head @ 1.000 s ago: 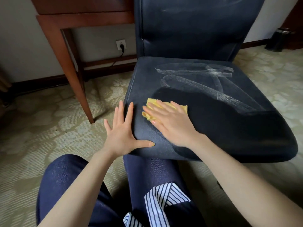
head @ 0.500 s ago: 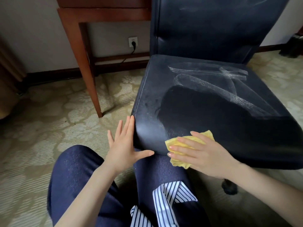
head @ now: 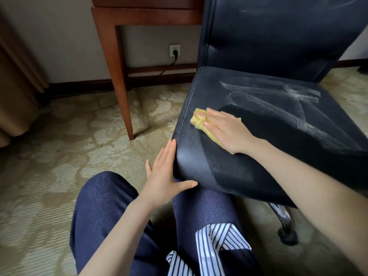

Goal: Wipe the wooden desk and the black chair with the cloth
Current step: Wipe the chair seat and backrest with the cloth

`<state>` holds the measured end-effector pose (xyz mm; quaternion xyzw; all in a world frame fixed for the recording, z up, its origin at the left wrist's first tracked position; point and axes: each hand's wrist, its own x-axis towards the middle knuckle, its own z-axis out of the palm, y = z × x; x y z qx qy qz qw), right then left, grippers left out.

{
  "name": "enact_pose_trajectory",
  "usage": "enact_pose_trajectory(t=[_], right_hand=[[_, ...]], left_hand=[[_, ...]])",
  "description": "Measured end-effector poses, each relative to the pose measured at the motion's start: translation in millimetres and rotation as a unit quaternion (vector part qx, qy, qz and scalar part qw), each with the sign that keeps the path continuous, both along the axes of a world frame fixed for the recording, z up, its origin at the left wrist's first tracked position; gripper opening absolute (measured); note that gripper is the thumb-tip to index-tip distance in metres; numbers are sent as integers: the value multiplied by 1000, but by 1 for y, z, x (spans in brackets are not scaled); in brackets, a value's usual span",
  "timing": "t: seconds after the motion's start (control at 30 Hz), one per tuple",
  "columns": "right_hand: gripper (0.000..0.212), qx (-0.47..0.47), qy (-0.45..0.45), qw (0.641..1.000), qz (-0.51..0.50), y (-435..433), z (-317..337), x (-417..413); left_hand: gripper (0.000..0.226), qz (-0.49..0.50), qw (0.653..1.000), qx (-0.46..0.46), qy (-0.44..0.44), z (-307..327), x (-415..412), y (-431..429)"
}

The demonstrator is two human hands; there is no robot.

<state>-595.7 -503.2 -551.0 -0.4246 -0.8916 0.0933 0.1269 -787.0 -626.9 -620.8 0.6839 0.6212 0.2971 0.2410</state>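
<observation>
Right hand [head: 225, 130] lies flat, fingers straight, pressing folded yellow cloth [head: 196, 118] onto black padded leather chair [head: 258, 176] seat, at its front corner on the desk side. Left hand [head: 163, 176], fingers straight, braces that corner's side, holding nothing. Brown wooden desk [head: 121, 76] stands beside chair.

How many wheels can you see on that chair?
1. One dark wheel shows under the front edge of the seat, at the end of a shiny metal leg. Any others may be hidden beneath the seat.
</observation>
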Motion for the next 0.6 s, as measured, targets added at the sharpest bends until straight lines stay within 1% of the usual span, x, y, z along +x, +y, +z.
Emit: enact_pose_trajectory(t=[0.07, 0.17, 0.23, 0.3, 0.37, 0.5, 0.6], right_hand=[[43, -35, 12, 999, -34, 25, 5, -10], [46, -67, -6, 992, -109, 56, 8, -27], [48, -77, -33, 984, -160, 69, 8, -43], [49, -65, -56, 979, -184, 73, 5, -55], [47, -41, -59, 984, -165, 67, 1, -60], [43, -13, -52, 997, -58, 36, 0, -60], [40, 43, -56, 997, 8, 3, -4, -59]], left_hand=[[119, 3, 1000, 3, -1, -1, 1, -1], [119, 7, 1000, 1, 6, -2, 2, -1], [118, 10, 1000, 0, 15, -2, 3, -1], [116, 14, 1000, 4, 27, -3, 4, -1], [113, 18, 999, 7, 33, -3, 5, 0], [113, 3, 999, 2, 37, -3, 1, 1], [117, 2, 999, -24, 24, -7, -3, -5]])
